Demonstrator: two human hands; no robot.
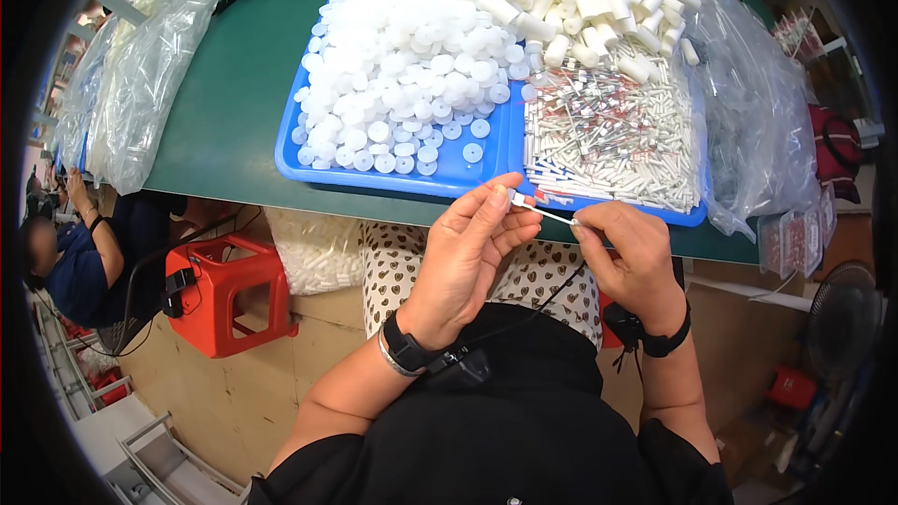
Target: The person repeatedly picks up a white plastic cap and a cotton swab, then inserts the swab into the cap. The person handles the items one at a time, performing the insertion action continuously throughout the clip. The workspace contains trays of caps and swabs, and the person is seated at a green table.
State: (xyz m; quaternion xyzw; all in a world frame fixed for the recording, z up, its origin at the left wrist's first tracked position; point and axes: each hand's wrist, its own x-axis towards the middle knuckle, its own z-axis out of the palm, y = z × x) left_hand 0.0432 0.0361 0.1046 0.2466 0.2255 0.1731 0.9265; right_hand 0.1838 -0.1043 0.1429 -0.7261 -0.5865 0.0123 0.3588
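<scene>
My left hand (468, 257) is raised at the table's front edge, just before the blue tray (351, 180). Its thumb and forefinger pinch one end of a thin white stick (550, 215), where a small white piece shows at the fingertips. At the stick's other end my right hand (631, 248) is closed, thumb against forefinger. Translucent white discs (402, 65) with centre holes are heaped in the tray's left compartment. Behind my hands, the right compartment holds many thin white sticks (599, 145), mixed with reddish and metallic bits. White foam-like cylinders (580, 5) lie piled beyond them.
The tray stands on a green table (229, 122). Clear plastic bags (758, 122) flank it on the right, others (159, 65) lie far left. A red stool (224, 304) stands on the floor at left, near another person (103, 248). A fan (845, 318) is at right.
</scene>
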